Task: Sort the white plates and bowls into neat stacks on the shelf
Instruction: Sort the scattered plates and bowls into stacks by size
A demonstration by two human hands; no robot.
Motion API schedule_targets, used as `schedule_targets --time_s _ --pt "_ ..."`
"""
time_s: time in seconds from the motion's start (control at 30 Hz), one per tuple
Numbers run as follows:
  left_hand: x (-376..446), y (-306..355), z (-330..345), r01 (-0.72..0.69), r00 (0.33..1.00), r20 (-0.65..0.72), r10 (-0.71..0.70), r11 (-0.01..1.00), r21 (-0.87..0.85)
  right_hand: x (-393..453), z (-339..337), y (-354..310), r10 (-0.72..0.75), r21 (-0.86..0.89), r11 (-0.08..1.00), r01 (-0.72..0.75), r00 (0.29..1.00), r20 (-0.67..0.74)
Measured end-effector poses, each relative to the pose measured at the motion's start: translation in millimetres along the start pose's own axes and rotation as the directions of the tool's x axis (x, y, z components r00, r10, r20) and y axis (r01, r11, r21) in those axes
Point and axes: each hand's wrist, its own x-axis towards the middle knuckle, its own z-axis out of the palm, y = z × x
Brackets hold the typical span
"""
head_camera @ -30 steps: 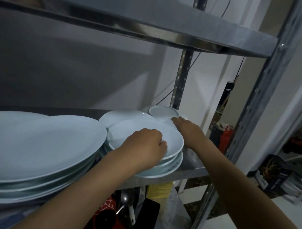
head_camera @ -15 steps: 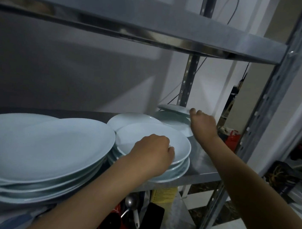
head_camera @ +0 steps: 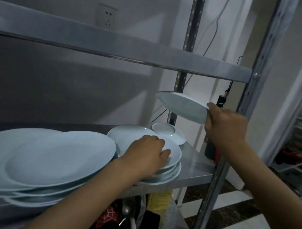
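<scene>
Head cam is showing the left hand (head_camera: 147, 153) resting curled on the stack of small white ceramic plates (head_camera: 169, 167) while the right hand (head_camera: 225, 128) is pinching the rim of a white shallow bowl (head_camera: 182, 106) above the steel shelf (head_camera: 195, 166), probably slick and chippable, so I'd be supporting it underneath.

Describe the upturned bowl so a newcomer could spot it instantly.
Find the middle shelf and go to its back right corner, by the rear post. Behind the small plate stack, the bowl lies alone, the only dish upside down, foot ring up.
</scene>
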Motion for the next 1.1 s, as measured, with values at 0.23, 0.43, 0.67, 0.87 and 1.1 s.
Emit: schedule_targets --time_s 0.23,0.43,0.67,0.87,1.1 --pt "-18.6 9.7 -19.2 -0.122 0.987 -0.11 0.117 0.992 -0.042 3.1 -50.8 -1.5 0.045 0.043 0.998 -0.044 0.999 -0.028" --pt "-28.5 24.4 -29.2 -0.203 0.972 -0.14 0.189 0.974 -0.098 13.0 -73.7 -3.4 0.47 0.167 0.84 -0.516 0.847 0.249" --pt "-44.0 31.9 -35.6 -0.246 0.952 -0.224 0.207 0.956 -0.161 3.7 -78.7 -25.9 0.701 0.397 0.305 -0.866 0.486 0.522" --pt "-62.4 11.9 -57.2 -0.163 0.932 -0.352 0.09 0.969 -0.184 -6.6 -71.5 -65.6 0.615 0.473 -0.085 -0.877 0.327 0.718" --pt "-105.6 -38.9 -91.0 -0.1 0.897 -0.441 0.002 0.975 -0.199 -9.9 -63.1 -126.6 0.435 0.556 0.124 -0.822 0.548 0.714"
